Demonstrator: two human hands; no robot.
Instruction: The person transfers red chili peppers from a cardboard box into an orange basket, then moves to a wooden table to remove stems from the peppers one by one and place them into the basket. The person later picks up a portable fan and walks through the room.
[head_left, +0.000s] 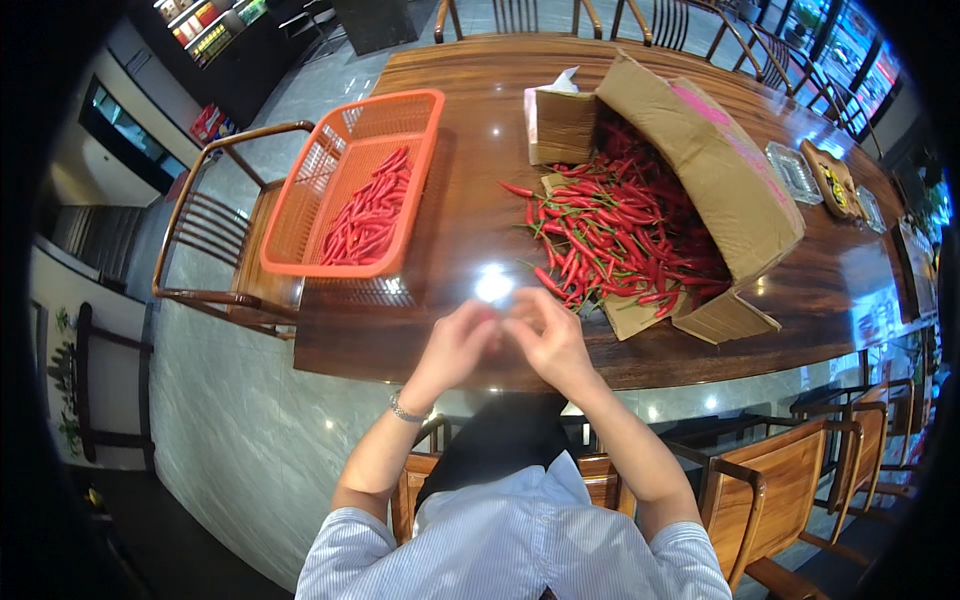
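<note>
My left hand (459, 341) and my right hand (551, 337) meet over the near part of the table, both blurred. A smeared patch of red, most likely a chili pepper (493, 341), shows at my left fingertips. My right thumb and fingertips come close to it; whether they pinch anything is too blurred to tell. Ahead to the right, a heap of red chili peppers with green stems (607, 225) spills from a cardboard box (705, 150) lying on its side. To the left, an orange plastic basket (341, 270) holds red chili peppers (367, 214), with no green stems visible.
The polished wooden table (465, 187) has its near edge just below my hands. Clear plastic containers (793, 172) and a wooden tray (832, 184) stand at the far right. Wooden armchairs flank the table, one (225, 240) at left and another (772, 480) at lower right.
</note>
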